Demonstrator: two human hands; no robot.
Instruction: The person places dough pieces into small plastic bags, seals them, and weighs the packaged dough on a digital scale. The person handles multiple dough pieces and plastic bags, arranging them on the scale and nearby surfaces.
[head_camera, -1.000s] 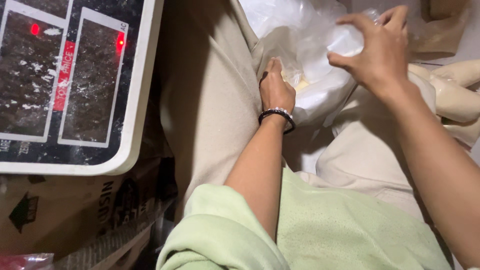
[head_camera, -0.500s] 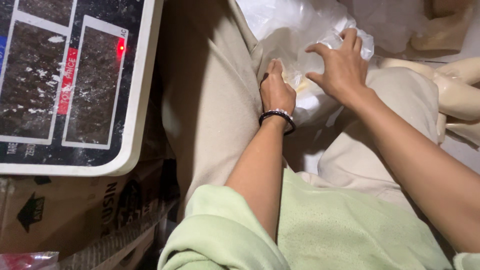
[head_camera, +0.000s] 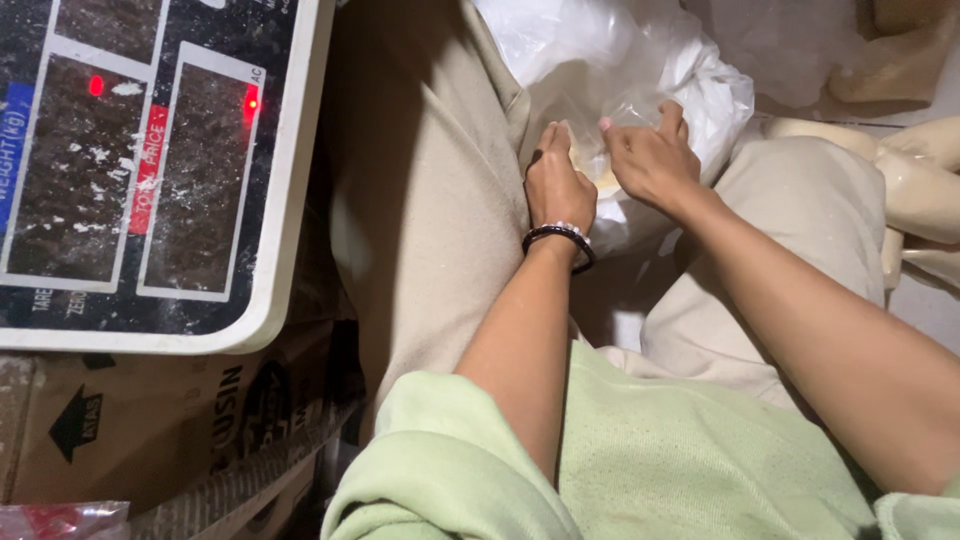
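A crumpled clear plastic bag with something pale yellow inside lies between my knees, against my beige trousers. My left hand, with a dark beaded bracelet at the wrist, grips the bag's near edge, fingers curled into the plastic. My right hand sits right beside it, fingers pinching the same bag from the right. The two hands nearly touch. The fingertips are partly hidden in the plastic.
A dusty electronic weighing scale with red indicator lights fills the left side, resting on a cardboard box. My light green shirt covers the bottom. A pale foot lies at the right edge.
My right hand has come down from the upper right and moved left onto the bag, next to my left hand. The left hand has stayed in place.
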